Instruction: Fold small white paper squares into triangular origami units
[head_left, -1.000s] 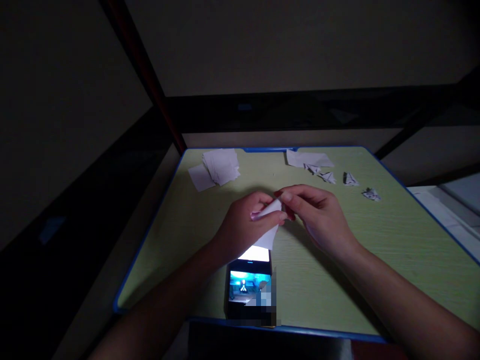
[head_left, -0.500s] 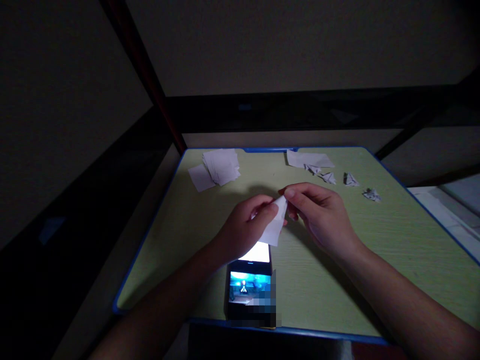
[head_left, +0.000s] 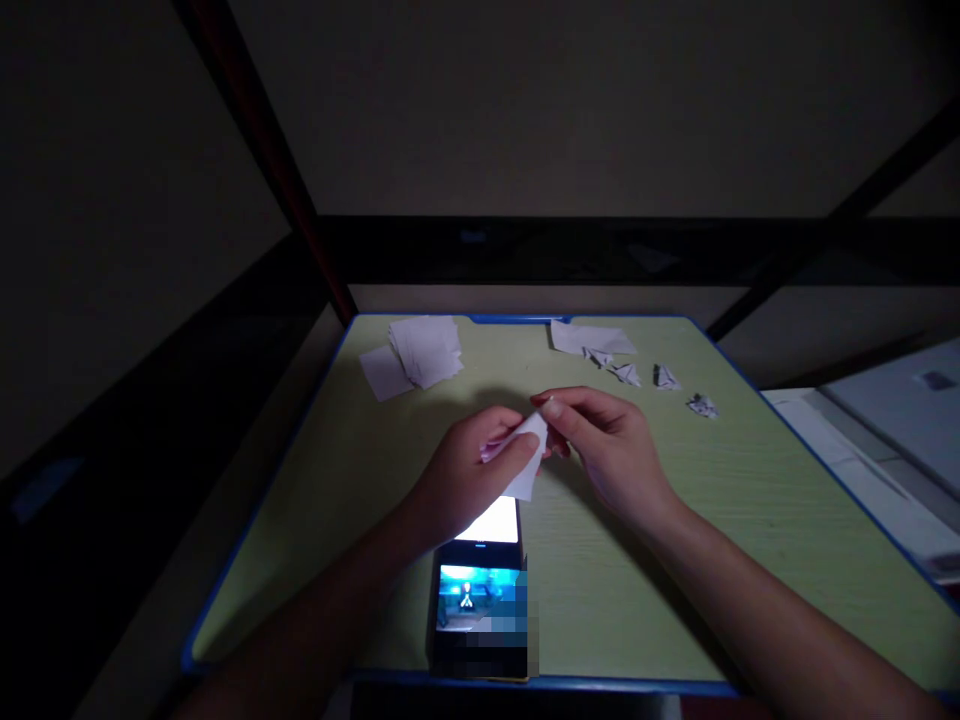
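A dim room, probably a home, with a small blue-edged table (head_left: 352,500) and phone (head_left: 484,590).

Fingers (head_left: 571,422) pinching paper (head_left: 522,485) over lit phone (head_left: 480,592).

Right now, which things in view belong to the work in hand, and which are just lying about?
In the work:
white paper, in both the left hand and right hand
likely the paper stack, loose sheet and folded pieces

Apparently just lying about:
lit phone, on the table
pale flat object, right of the table
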